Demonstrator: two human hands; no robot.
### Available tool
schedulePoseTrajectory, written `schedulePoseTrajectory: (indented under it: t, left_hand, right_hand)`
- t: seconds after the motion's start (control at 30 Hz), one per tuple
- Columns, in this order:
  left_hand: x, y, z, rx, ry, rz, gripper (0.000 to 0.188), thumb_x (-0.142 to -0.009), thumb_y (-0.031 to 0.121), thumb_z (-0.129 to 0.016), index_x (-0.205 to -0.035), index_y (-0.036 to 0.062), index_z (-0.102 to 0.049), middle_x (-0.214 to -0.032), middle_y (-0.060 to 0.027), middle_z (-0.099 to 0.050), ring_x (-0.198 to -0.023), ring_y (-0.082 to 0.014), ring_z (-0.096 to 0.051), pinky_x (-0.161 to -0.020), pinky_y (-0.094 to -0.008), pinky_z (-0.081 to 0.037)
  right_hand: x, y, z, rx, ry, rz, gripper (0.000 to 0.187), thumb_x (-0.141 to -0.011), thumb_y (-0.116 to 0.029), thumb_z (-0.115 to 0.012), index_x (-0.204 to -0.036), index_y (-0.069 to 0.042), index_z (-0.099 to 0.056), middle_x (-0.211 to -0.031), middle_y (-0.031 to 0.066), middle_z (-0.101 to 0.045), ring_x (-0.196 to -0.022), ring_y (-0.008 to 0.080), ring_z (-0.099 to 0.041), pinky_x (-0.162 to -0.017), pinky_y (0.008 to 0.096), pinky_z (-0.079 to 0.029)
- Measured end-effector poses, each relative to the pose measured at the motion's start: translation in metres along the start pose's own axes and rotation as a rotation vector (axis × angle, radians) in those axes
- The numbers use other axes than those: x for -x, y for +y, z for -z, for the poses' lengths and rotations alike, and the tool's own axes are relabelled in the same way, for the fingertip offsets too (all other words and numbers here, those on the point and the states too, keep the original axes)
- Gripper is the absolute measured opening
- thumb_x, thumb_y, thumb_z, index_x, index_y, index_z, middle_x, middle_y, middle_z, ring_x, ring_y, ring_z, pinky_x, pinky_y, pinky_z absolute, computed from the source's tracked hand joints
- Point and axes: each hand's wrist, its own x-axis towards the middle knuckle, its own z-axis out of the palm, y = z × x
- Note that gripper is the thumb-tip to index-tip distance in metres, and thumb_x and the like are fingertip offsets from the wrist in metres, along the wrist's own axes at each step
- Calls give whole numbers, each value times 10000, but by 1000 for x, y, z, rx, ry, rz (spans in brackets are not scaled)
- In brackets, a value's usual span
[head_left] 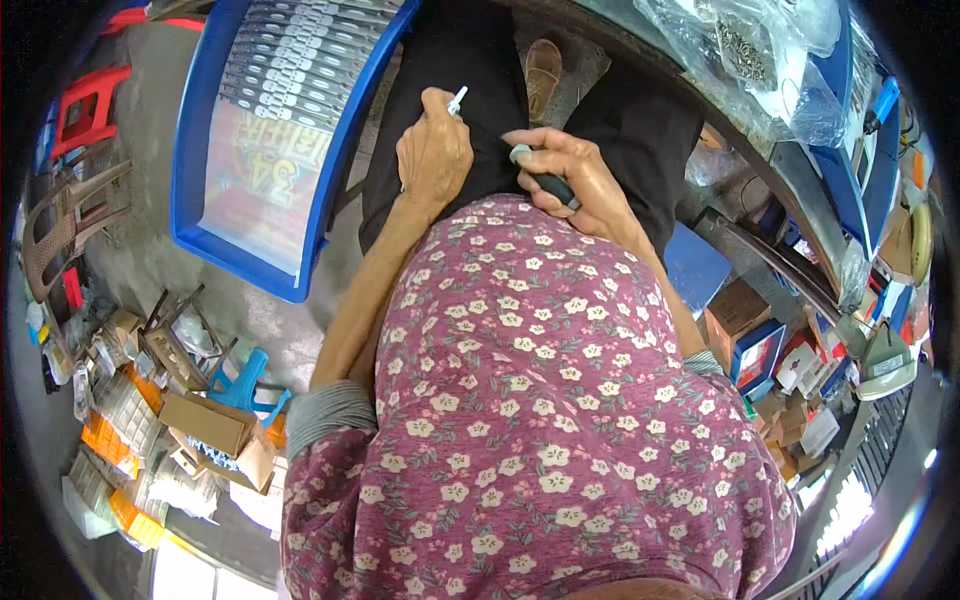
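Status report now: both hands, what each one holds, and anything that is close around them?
Left hand pinches small white piece. Right hand shut on dark tool handle, over lap. Blue crate close at left.

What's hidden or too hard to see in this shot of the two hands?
Head view:
- White part: mostly hidden inside the left hand; its kind can't be told.
- Dark handle: covered by the right hand; its tip is unseen.
- Blue tray: top cut off by the edge.
- Boxes: too small and bent near the rim.
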Motion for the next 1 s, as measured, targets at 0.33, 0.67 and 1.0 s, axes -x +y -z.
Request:
schedulePoseTrajectory:
  t: [0.33, 0.67, 1.0]
  left_hand:
    - [0, -3, 6, 165, 1, 109, 171, -833, 105, -471, -976, 38, -406, -728, -255, -600, -689, -445, -580, -622, -524, -438]
    - [-1, 0, 9, 159, -26, 132, 160, -836, 119, -470, -960, 35, -413, -740, -245, -605, -708, -436, -590, -636, -523, -438]
    - [0, 4, 11, 32, -36, 32, 150, -831, 95, -482, -949, 29, -417, -743, -256, -604, -670, -443, -585, -586, -517, -452]
  right_hand:
    - [5, 11, 4, 465, -20, 248, 278, -869, -144, -583, -1127, -42, -595, -575, -35, -463, -484, 22, -363, -440, 190, -274]
    - [-2, 14, 7, 478, -45, 294, 288, -866, -142, -585, -1141, -58, -594, -606, -26, -476, -518, 30, -372, -470, 186, -302]
    - [6, 10, -2, 1373, 26, 784, 313, -833, -123, -569, -1139, -54, -551, -828, 160, -600, -616, 258, -608, -540, 349, -482]
